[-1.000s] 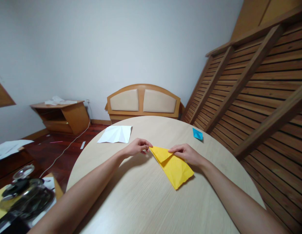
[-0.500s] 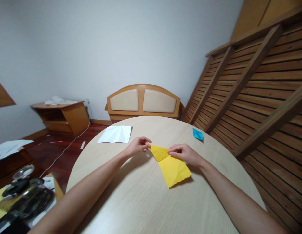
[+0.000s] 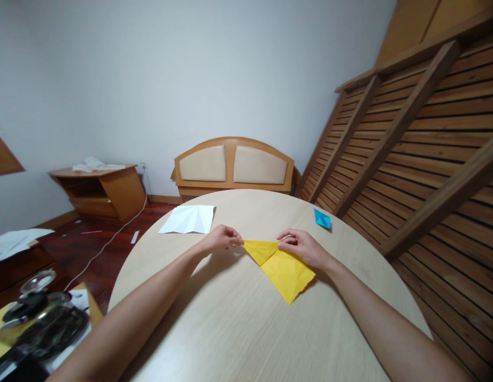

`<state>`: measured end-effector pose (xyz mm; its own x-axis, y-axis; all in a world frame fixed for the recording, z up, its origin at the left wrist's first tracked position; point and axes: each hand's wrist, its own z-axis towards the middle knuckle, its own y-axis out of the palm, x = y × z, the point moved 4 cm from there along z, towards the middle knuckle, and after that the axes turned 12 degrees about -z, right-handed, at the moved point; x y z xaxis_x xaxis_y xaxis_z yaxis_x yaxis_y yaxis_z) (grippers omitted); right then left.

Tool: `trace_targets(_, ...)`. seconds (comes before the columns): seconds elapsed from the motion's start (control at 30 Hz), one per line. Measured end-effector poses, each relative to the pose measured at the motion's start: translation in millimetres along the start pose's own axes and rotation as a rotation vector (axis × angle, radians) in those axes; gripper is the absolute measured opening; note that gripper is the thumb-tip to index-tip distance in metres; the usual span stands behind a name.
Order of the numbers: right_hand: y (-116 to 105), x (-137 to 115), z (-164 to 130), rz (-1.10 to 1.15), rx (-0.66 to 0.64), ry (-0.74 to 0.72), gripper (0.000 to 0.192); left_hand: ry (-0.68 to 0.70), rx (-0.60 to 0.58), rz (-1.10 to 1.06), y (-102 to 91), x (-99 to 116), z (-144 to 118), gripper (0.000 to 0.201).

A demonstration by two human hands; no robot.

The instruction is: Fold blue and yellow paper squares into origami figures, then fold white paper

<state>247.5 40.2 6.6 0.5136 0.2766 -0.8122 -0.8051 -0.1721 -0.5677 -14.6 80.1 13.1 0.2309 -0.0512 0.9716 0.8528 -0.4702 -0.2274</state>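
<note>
While both forearms reached in from the bottom of the frame, the left hand (image 3: 221, 239) pinched the left corner of the yellow paper (image 3: 284, 270) between closed fingertips. At the paper's upper edge, the right hand (image 3: 304, 247) gripped the right end, its fingers curled onto the sheet. That folded sheet lay flat near the middle of the round table (image 3: 230, 329), shaped as a triangle pointing toward the bottom of the frame. Just above and left of the left hand sat a creased white paper (image 3: 188, 219). Toward the table's upper right edge, well apart from the hands, rested a small blue folded piece (image 3: 322, 218).
</note>
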Motion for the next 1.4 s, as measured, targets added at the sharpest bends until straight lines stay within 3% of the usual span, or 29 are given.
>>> trace_targets(0.17, -3, 3, -1, -0.038, -0.005, 0.035, 0.032, -0.029, 0.003, 0.044, -12.2, -8, 3, 0.031)
trace_targets(0.3, -1, 4, 0, -0.035, -0.009, 0.036, 0.034, 0.121, 0.167, 0.120, -15.9, 0, 5, 0.030)
trace_targets(0.37, 4, 0, 0, -0.035, -0.027, 0.015, 0.034, 0.245, 0.204, 0.200, -5.0, 11, 2, 0.031)
trace_targets(0.43, 13, -7, -1, -0.031, -0.071, -0.003, 0.034, 0.290, 0.129, 0.313, 16.0, 19, -4, 0.032)
trace_targets(0.57, 28, -24, -4, -0.035, -0.113, -0.025, 0.031, 0.275, -0.027, 0.487, 55.5, 24, -17, 0.029)
trace_targets(0.67, 33, -30, -5, -0.040, -0.126, -0.031, 0.031, 0.283, -0.049, 0.564, 65.7, 24, -20, 0.026)
trace_targets(1.03, 22, -21, -2, -0.003, -0.088, 0.010, 0.033, 0.230, -0.062, 0.305, 52.2, 11, -9, 0.033)
trace_targets(1.17, 16, -11, -1, 0.069, -0.048, 0.052, 0.042, 0.247, 0.031, 0.245, 42.2, 13, -8, 0.033)
trace_targets(1.4, 8, -5, 5, 0.224, 0.049, -0.010, 0.063, 0.379, 0.192, 0.133, 27.3, 22, -5, 0.029)
